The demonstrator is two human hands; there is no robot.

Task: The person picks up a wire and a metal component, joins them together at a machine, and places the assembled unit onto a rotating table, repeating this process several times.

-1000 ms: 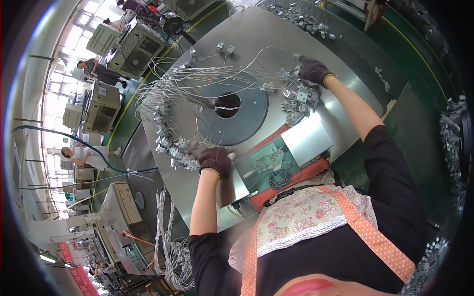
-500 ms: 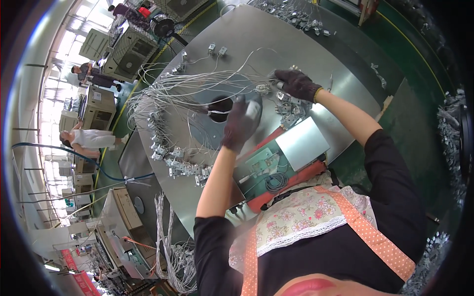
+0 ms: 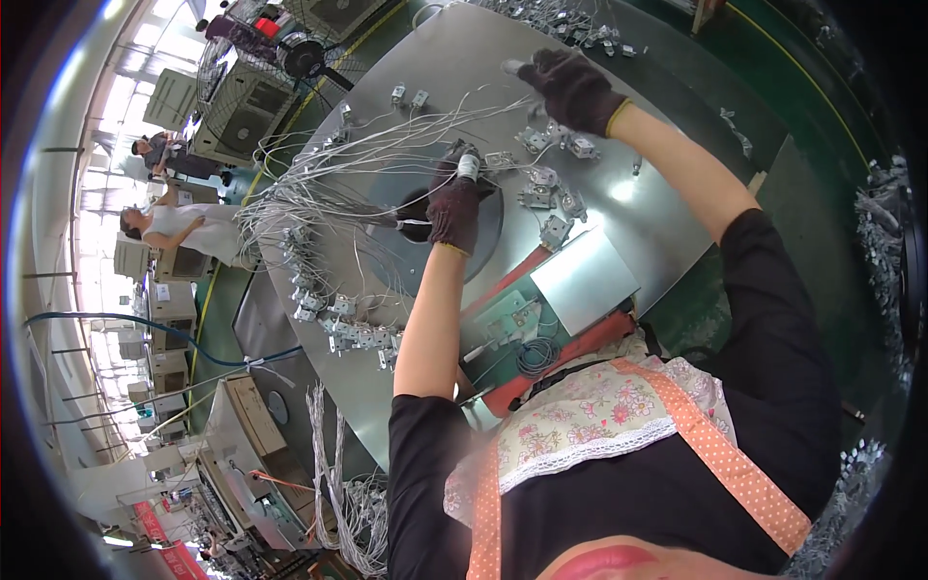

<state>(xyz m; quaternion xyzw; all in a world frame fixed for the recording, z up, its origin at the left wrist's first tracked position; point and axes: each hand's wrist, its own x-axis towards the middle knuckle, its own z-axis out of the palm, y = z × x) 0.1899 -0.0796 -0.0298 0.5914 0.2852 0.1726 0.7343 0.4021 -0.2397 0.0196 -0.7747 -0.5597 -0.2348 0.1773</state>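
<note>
Both hands wear dark knitted gloves. My left hand (image 3: 454, 205) is above the grey round disc (image 3: 391, 261), with its fingers closed around part of the thin white wires (image 3: 362, 155); white wrapping covers one digit. What lies inside that grip is partly hidden. Farther right and higher, my right hand (image 3: 572, 92) hovers over the metal table, a pale-tipped digit stretched out and the fingers apart. Wire ends pass just below it. Small metal connector blocks (image 3: 537, 188) lie between the hands and nearer to me, several fixed to wires.
Further metal blocks (image 3: 353, 334) edge the left of the metal table (image 3: 425, 72). A shiny silver plate (image 3: 585, 280) lies near my apron beside a coiled cable (image 3: 538, 358). More wires (image 3: 324, 464) hang at the lower left. A fan (image 3: 304, 58) and people stand beyond.
My right hand has moved up, away from the connector blocks. The left hand has shifted slightly up and left and now looks more closed. The wires have spread and lifted a little.
</note>
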